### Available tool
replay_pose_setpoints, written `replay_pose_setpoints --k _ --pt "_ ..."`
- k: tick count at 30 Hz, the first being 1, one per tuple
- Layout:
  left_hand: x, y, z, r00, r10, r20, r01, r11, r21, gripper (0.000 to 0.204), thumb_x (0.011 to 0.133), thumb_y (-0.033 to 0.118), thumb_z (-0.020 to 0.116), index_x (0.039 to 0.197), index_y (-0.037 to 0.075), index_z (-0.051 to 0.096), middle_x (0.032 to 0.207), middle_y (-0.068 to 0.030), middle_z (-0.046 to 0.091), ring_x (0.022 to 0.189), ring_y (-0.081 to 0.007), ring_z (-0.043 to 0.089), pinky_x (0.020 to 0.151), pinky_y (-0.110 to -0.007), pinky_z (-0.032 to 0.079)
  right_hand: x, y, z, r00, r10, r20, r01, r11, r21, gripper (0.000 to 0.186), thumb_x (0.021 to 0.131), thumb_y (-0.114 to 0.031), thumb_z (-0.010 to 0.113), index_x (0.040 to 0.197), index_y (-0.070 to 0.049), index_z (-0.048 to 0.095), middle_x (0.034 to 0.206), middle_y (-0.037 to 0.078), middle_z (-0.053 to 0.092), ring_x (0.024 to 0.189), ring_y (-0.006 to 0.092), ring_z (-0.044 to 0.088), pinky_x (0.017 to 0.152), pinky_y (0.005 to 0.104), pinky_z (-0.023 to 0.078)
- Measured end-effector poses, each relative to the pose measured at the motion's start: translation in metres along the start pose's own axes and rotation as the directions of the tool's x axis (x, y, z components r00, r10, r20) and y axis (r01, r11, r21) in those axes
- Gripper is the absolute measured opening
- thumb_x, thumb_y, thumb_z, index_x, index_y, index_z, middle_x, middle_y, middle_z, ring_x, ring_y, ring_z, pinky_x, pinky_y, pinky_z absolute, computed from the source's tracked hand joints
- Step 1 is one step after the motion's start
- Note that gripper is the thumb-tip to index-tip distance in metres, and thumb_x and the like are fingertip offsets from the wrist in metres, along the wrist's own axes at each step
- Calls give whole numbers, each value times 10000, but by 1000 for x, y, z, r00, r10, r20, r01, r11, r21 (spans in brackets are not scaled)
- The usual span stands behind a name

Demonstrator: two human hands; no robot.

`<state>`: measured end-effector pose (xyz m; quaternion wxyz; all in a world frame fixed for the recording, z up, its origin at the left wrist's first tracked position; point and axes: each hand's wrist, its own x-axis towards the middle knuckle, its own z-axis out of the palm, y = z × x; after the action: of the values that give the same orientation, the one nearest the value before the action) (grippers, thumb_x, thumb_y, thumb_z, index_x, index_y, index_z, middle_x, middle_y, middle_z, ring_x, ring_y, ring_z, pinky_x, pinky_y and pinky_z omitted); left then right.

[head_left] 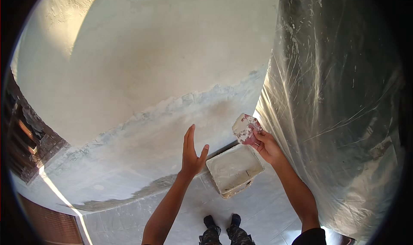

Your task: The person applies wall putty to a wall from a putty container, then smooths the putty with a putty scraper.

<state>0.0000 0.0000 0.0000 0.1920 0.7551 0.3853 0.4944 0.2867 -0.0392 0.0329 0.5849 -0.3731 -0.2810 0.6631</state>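
My right hand grips a small putty scraper smeared with white filler, its blade raised close to the wall. The left hand is lifted beside it, flat and empty, fingers straight and together, thumb apart, edge-on in front of the lower wall. Below and between both hands a square white tub of pale filler sits on the tiled floor against the wall base.
Clear plastic sheeting, speckled with filler, hangs over the right side. The wall's lower band shows rough grey patches. A dark brick edge runs at the far left. My feet stand on the tiles just behind the tub.
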Motion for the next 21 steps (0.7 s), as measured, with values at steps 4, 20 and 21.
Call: replay_pose_setpoints --k 4,20,21 --pt "53 36 -67 983 161 -86 -156 986 59 709 916 123 610 1521 -27 271 1536 -232 345 1431 -376 340 1178 -451 281 -7 -39 75 996 -85 40 85 996 2 343 1030 -122 532 1342 17 499 1266 96 632 1156 211 637 1056 386 521" --pt "188 128 -274 807 476 -349 -363 867 342 675 935 181 545 1518 -24 275 1531 -221 347 1440 -359 324 1185 -464 267 3 -139 325 765 -599 237 644 721 -255 306 1007 -198 619 1241 -4 657 975 60 727 944 119 685 904 280 530" --pt "195 132 -282 780 506 -370 -377 850 368 667 930 177 527 1516 -25 281 1530 -212 357 1444 -353 321 1191 -468 250 9 -142 338 763 -597 246 645 722 -250 306 1007 -198 619 1241 -4 657 975 60 727 944 119 685 904 280 530"
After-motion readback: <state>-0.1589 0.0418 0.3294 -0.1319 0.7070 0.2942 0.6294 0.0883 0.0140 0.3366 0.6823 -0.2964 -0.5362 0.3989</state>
